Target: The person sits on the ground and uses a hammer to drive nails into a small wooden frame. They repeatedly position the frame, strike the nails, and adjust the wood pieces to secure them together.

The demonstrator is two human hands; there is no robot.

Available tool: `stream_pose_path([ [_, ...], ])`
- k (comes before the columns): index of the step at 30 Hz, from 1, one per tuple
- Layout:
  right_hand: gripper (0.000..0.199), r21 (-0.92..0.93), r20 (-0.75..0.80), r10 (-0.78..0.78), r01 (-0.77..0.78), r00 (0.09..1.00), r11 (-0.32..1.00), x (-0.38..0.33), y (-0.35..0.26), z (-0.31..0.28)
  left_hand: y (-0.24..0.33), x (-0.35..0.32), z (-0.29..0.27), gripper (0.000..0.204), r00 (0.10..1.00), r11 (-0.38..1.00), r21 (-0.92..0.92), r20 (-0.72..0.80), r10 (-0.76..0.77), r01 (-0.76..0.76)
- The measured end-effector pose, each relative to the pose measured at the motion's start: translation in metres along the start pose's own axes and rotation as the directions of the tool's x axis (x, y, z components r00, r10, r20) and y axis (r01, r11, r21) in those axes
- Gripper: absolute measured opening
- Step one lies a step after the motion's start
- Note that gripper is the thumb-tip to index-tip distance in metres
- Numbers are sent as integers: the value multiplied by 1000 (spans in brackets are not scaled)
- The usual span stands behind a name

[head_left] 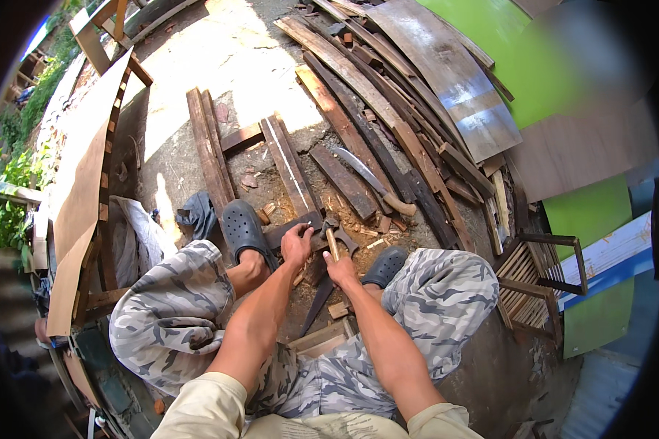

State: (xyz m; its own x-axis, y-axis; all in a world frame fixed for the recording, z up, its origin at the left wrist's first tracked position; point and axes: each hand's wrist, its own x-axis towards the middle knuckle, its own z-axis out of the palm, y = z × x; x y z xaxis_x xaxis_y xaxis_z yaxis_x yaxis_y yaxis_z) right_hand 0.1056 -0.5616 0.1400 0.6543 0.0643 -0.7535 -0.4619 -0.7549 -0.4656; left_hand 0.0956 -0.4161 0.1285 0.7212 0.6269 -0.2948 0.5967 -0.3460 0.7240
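Observation:
My right hand [340,270] is wrapped round the wooden handle of a hammer [332,243], whose dark head points away from me. Close beside the hammer head, my left hand [297,244] has its fingers pinched together over a dark wooden piece [282,230]. Whatever lies between those fingers is too small or hidden to name. Just beyond my hands a long dark plank [286,164] with a pale stripe stretches away. To the right a machete [366,173] with a wooden handle rests on a short board [342,181]. A dark saw-like blade [317,306] lies below my hands.
Many long boards [417,157] are piled at the right, with a grey sheet [454,80] over them. A slatted wooden frame [538,285] stands at far right, a long wooden panel [88,197] at left. Wood chips [359,233] litter the ground between my dark clogs [247,228].

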Motion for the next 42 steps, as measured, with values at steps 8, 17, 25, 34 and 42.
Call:
stream_pose_path([
  [8,73,-17,59,-8,9,998,1000,5,6,-9,-7,28,4,32,999,999,-4,37,39,-39],
  [17,75,18,79,-74,73,994,997,12,14,-11,-18,28,-2,30,981,981,2,36,192,-192],
  [25,75,-48,43,-52,54,998,997,3,13,-8,-32,34,-4,29,960,959,62,74,270,-275],
  [34,65,62,28,-92,90,995,994,0,31,-5,-31,33,-1,25,931,932,34,60,359,-361],
  [42,63,102,-67,-39,46,997,994,-24,13,-22,-39,34,5,21,900,900,0,-11,435,-435],
])
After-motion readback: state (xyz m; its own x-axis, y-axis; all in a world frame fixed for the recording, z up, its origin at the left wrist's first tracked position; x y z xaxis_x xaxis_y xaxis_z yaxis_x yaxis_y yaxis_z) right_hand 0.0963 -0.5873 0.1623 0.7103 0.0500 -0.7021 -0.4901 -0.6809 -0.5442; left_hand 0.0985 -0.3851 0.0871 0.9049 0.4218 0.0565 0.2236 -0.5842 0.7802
